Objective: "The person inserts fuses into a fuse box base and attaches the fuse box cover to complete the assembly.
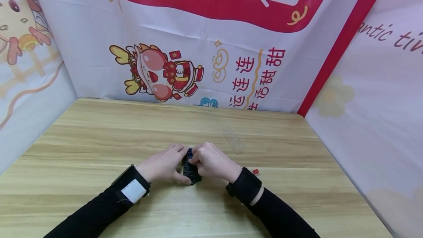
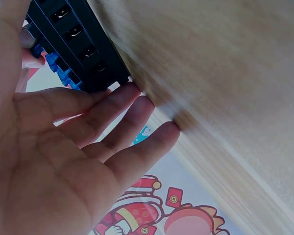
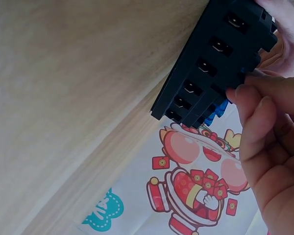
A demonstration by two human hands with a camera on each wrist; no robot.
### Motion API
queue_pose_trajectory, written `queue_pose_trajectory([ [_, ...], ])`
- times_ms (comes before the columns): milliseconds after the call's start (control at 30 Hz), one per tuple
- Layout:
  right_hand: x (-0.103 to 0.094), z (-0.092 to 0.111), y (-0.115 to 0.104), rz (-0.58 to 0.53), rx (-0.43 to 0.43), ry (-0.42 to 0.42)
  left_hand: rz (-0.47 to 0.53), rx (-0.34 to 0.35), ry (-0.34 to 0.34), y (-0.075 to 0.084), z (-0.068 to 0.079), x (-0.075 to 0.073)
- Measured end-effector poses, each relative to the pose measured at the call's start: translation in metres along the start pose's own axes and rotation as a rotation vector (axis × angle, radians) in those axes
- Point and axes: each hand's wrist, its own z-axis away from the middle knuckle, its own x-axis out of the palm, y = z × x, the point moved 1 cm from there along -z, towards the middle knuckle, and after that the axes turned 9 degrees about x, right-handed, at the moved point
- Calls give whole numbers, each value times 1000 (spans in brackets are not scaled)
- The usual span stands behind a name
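Observation:
A black fuse block [image 1: 191, 170] sits on the wooden table between both hands, with a row of slots along its side and metal contacts inside them. Blue parts [image 3: 216, 112] line its upper side. My left hand [image 1: 167, 164] steadies the block, thumb at the near end and forefinger at the far end. In the left wrist view, the other fingers [image 2: 144, 147] extend past its end. My right hand [image 1: 211, 161] has curled fingers over the top of the block. Its fingertips [image 3: 242, 93] meet at the block's upper edge; I cannot tell whether they pinch something small.
A clear plastic cover [image 1: 234, 141] lies on the table [image 1: 99, 131] beyond the right hand. Small red pieces [image 1: 256, 172] lie beside the right wrist. A printed cloth [image 1: 198, 32] hangs along the table's back edge.

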Motion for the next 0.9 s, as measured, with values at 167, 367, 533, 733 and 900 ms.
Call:
queue_pose_trajectory([
  [167,0,-1,0,0,-6,9,-12,7,0,0,0,0],
  [367,0,-2,-1,7,4,3,-19,-17,-18,0,0,1],
  [533,-1,-2,-2,16,3,2,-10,-21,-22,0,-1,1],
  [733,-2,-2,-3,26,-13,-2,6,-2,-14,1,-2,0],
  [900,-2,-3,-4,24,-17,-8,-1,20,-1,0,-1,1],
])
